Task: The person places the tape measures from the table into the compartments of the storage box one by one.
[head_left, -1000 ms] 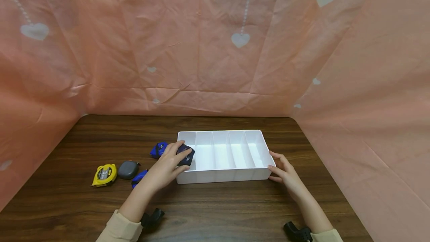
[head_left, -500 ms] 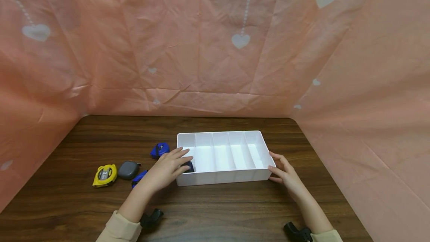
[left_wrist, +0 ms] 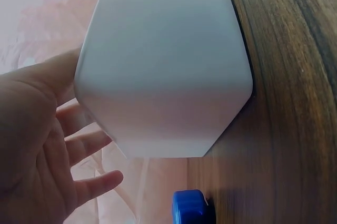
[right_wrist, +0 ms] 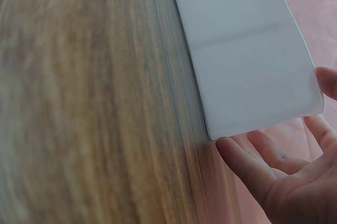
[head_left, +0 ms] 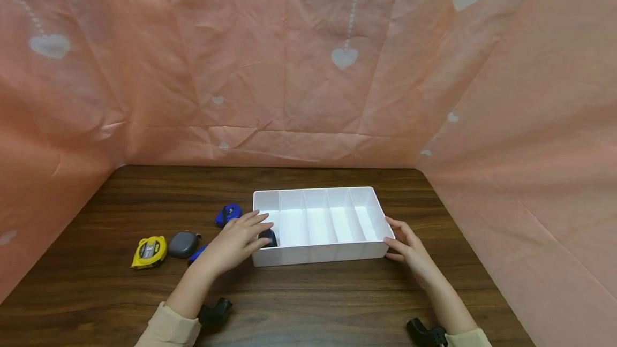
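A: Head view, quick rundown pls. Where's the left hand [head_left: 234,243]?

B: At the near-left corner of the white tray [head_left: 320,254]. Fingers straight and spread, tips over the tray's leftmost slot, holding nothing. A dark tape measure [head_left: 267,238] lies in that slot, just past the fingertips; can't tell if they touch it.

A: Right hand [head_left: 408,248]?

B: Flat against the tray's other short end, fingers relaxed, thumb at the rim. Touching the wall, no curl round it. So both hands are loose and well apart, w/ the tray between them.

A: Wrist cams agree?

B: Left wrist view: palm [left_wrist: 39,145] wide open beside the tray's outer wall [left_wrist: 163,76], fingers spread, gap between them and the plastic. Right wrist view: fingers [right_wrist: 247,163] straight, at the tray's corner [right_wrist: 247,66], thumb tip near the far edge. Pic is blurry on the wood side.

A: Other stuff?

B: All on the outer side of the left hand, on the brown table [head_left: 120,283]: a blue tape measure [head_left: 227,214] just beyond the fingers, also seen in the left wrist view [left_wrist: 190,207]; a second blue one [head_left: 196,254] half hidden by the wrist; then a grey case [head_left: 183,243], and a yellow tape measure [head_left: 149,250] farthest out. Cream sleeves [head_left: 168,328] on both arms. Pink cloth w/ white hearts [head_left: 308,58] behind and to both sides.
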Demonstrator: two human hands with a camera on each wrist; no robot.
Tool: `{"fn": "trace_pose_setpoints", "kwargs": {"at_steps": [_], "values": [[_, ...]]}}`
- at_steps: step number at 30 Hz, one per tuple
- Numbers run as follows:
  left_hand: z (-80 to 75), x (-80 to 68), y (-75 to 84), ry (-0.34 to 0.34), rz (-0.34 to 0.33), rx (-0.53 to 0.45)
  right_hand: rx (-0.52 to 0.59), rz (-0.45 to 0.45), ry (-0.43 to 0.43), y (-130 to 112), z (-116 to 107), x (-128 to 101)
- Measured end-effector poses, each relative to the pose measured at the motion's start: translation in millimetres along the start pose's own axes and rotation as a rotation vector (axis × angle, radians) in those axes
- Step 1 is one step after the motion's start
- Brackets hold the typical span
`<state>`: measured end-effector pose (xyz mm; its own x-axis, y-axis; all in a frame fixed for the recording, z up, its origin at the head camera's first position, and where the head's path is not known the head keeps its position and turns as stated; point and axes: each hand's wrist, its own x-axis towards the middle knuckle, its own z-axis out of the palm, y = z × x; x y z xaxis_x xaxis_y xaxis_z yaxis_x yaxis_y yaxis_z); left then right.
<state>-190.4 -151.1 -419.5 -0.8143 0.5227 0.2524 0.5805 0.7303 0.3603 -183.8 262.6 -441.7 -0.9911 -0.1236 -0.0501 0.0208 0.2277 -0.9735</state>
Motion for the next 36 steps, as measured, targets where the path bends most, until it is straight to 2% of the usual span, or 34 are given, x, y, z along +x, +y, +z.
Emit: {"fn": "trace_pose_setpoints", "kwargs": {"at_steps": [7, 17, 25, 29, 36], "values": [[-4.5, -0.5, -1.2, 0.055, 0.043, 0.001, -0.001, -0.001, 0.001, 0.0, 0.1, 0.4], [-10.0, -1.8, -2.3, 0.095, 0.036, 0.016, -0.001, 0.001, 0.009, 1.4, 0.6, 0.1], [-17.4, -2.3, -5.4, 0.249, 0.082, 0.047, -0.001, 0.002, 0.013, 1.1, 0.7, 0.1], [-20.4, -3.1, -7.9, 0.314, 0.056, 0.033, -0.003, 0.004, 0.013, 1.0, 0.2, -0.2], [-26.0, -6.7, -13.5, 0.372, -0.037, -0.034, -0.002, -0.001, 0.003, 1.5, 0.0, 0.3]]}}
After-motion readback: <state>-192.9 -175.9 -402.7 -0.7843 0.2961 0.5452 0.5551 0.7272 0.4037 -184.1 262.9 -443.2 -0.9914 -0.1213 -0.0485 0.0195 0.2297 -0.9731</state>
